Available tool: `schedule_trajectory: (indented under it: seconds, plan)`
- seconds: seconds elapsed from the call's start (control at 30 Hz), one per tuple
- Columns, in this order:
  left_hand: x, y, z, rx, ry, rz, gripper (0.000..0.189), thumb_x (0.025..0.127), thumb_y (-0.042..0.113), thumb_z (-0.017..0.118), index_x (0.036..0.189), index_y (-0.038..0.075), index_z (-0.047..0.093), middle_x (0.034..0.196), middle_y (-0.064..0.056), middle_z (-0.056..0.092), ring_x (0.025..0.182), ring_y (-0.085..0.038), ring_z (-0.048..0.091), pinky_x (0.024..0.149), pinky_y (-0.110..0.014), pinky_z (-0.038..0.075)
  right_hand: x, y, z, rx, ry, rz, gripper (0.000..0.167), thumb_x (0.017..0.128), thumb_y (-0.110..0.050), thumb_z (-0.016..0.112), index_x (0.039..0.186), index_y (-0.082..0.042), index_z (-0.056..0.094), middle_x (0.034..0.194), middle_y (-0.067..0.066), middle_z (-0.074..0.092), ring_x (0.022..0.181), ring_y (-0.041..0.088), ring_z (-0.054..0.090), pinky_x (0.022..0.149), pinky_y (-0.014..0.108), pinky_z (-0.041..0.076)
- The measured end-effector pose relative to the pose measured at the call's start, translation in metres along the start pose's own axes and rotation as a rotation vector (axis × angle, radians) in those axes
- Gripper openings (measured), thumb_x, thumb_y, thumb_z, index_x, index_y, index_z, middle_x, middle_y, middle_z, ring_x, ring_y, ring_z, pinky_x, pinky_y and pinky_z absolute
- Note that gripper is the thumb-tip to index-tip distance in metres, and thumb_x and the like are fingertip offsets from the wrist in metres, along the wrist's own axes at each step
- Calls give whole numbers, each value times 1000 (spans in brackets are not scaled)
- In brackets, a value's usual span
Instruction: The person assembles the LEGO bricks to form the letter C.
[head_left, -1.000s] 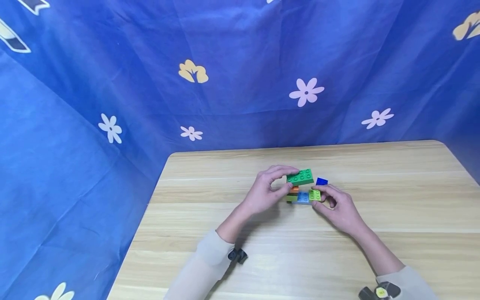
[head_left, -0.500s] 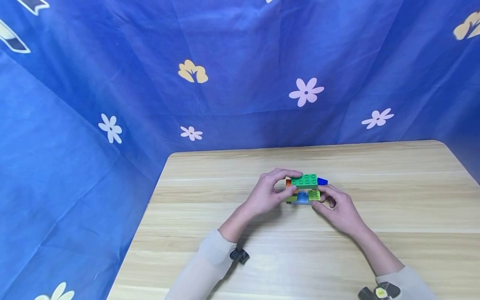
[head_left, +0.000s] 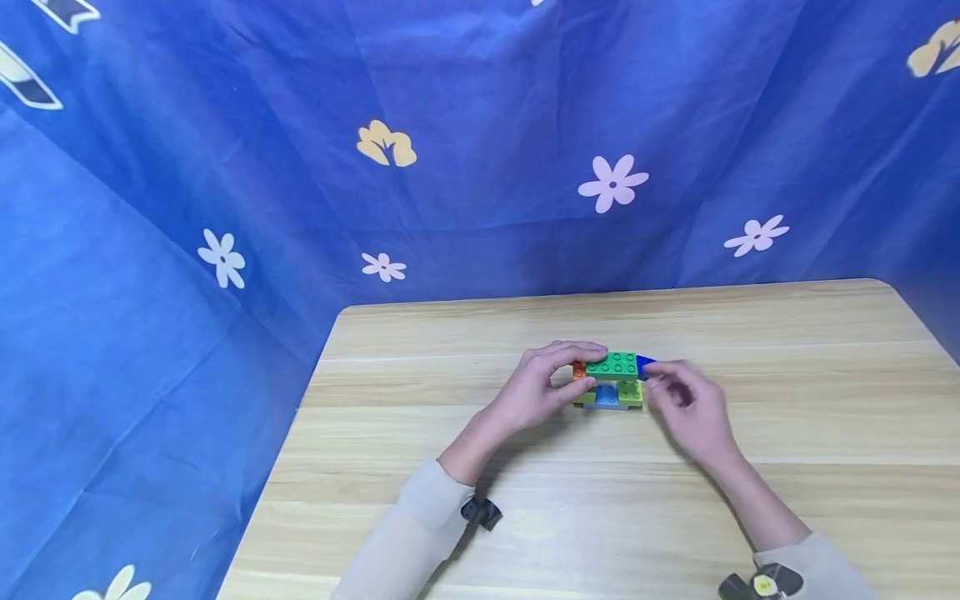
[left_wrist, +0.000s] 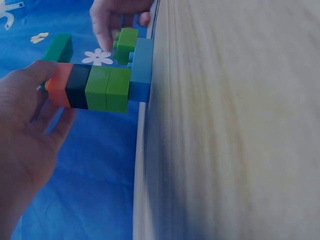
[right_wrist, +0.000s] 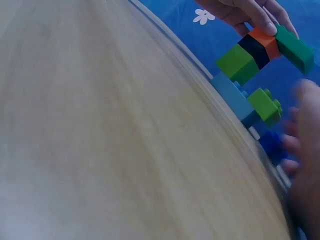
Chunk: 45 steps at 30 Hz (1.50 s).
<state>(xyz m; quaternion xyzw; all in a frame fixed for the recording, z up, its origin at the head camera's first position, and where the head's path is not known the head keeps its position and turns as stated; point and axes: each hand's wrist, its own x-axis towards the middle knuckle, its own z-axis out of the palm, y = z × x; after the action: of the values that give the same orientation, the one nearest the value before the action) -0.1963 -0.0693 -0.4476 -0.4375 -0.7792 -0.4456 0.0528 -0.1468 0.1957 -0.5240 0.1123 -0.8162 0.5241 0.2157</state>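
My left hand [head_left: 536, 383] grips a long green brick [head_left: 613, 365] at its left end, thumb on the near side and fingers on the far side. That brick lies over the top of a stack and juts out to the right. In the left wrist view the stack has an orange brick [left_wrist: 60, 84], a black brick [left_wrist: 79, 86] and lime-green bricks [left_wrist: 107, 89] on a light blue brick [left_wrist: 142, 70]. A small lime brick [right_wrist: 265, 106] sits on the blue one's other end. My right hand [head_left: 693, 408], blurred, hovers with bent fingers near a dark blue brick [right_wrist: 271, 146]; no grip shows.
The wooden table [head_left: 600, 517] carries the bricks, with its back edge beyond them. A blue curtain [head_left: 480, 150] with flower prints hangs behind and at the sides. Each sleeve has a small black wrist camera [head_left: 480, 512] strapped on.
My left hand has shifted the long green brick right and slightly nearer, uncovering part of the orange brick. My right hand has let go of the small lime brick and moved up and right.
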Motion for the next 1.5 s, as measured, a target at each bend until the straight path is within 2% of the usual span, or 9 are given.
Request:
schedule_trajectory:
  seconds: [0.13, 0.27, 0.37, 0.6, 0.73, 0.8, 0.93, 1.1, 1.5]
  plan:
    - [0, -1, 1, -20, 5, 2, 39, 96, 8, 78, 134, 8, 71, 140, -5, 69, 132, -14, 62, 108, -25, 51, 6, 5, -7, -84, 158, 80, 17, 95, -4, 77, 112, 0, 75, 99, 9, 70, 86, 13, 61, 72, 15, 49]
    - [0, -2, 1, -27, 0, -9, 38, 97, 10, 78, 134, 9, 70, 141, -4, 69, 133, -13, 62, 109, -25, 50, 8, 9, -11, -212, 34, 86, 39, 94, -14, 82, 130, -4, 71, 124, 15, 70, 115, 30, 57, 98, 41, 45]
    - [0, -2, 1, -27, -10, -17, 38, 97, 10, 77, 135, 9, 70, 141, -3, 68, 133, -12, 61, 110, -25, 50, 7, 9, -11, -261, -76, 36, 51, 94, -17, 82, 140, -6, 66, 142, 19, 64, 130, 44, 51, 102, 61, 36]
    - [0, -3, 1, -37, -7, -22, 38, 97, 10, 77, 135, 10, 70, 140, -2, 69, 133, -11, 61, 108, -25, 51, 6, 10, -9, -288, -119, 44, 39, 93, -17, 83, 128, -5, 69, 130, 19, 69, 127, 43, 52, 95, 55, 32]
    - [1, -3, 1, -44, 1, -23, 37, 97, 9, 77, 134, 10, 70, 140, -3, 69, 131, -11, 62, 105, -25, 53, 8, 9, -9, -204, -77, 109, 33, 96, -11, 79, 126, -3, 68, 125, 18, 69, 123, 39, 58, 113, 44, 40]
    - [0, -3, 1, -47, 2, -25, 37, 97, 9, 77, 134, 9, 70, 140, -3, 69, 131, -12, 62, 105, -24, 53, 8, 6, -9, -125, -41, 117, 34, 96, -5, 76, 128, -3, 68, 123, 16, 69, 114, 34, 64, 107, 27, 49]
    - [-1, -2, 1, -50, -5, -34, 37, 97, 8, 77, 134, 10, 70, 140, -3, 68, 130, -12, 63, 104, -24, 53, 7, -5, -8, 76, -9, 24, 43, 93, 11, 71, 134, 0, 67, 122, 16, 67, 95, 21, 67, 89, 14, 54]
    - [-2, -1, 1, -58, -18, -44, 38, 98, 9, 77, 135, 11, 70, 141, -3, 68, 128, -11, 63, 101, -23, 55, 5, -18, -4, 204, -44, -68, 51, 88, 21, 68, 135, 4, 66, 125, 16, 64, 94, 13, 66, 90, 17, 55]
    - [-2, -3, 2, -61, -13, -29, 38, 99, 11, 76, 136, 11, 69, 141, -2, 68, 130, -12, 63, 105, -26, 53, 5, -28, 2, 398, -145, 41, 44, 95, 17, 65, 138, 8, 61, 125, 10, 63, 102, 14, 70, 84, 21, 60]
